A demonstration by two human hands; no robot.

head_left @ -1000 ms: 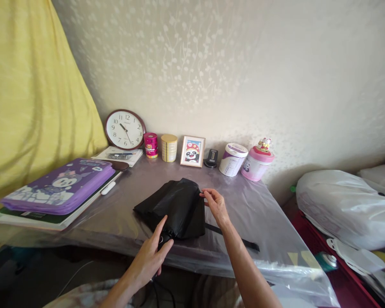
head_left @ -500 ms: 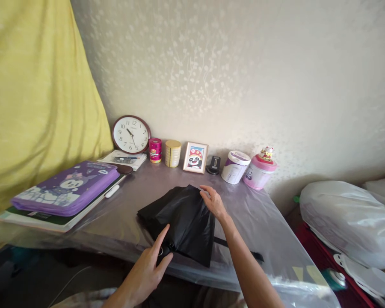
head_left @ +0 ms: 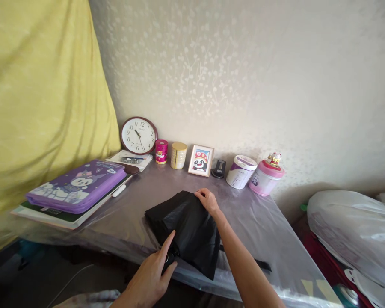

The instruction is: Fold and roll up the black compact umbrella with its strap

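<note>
A black folding umbrella (head_left: 189, 231), collapsed with its canopy loose and fanned out, lies on the table near the front edge. My left hand (head_left: 152, 273) is wrapped round its dark handle, with the index finger stretched along the cloth and the thumb apart; the other fingers are partly hidden. At the far edge of the canopy, my right hand (head_left: 208, 200) pinches the black cloth between thumb and fingers. A black strap (head_left: 262, 264) runs out on the right, partly behind my right forearm.
Along the wall stand a clock (head_left: 139, 135), a pink can (head_left: 161, 152), a yellow-lidded can (head_left: 179, 155), a picture frame (head_left: 201, 160), a small black device (head_left: 218, 169) and two tubs (head_left: 241, 172). A purple case (head_left: 77, 186) lies on books at the left.
My right fingers have closed on the canopy's far edge, where they were more spread before. The whole view has shifted slightly, so everything sits further right and lower.
</note>
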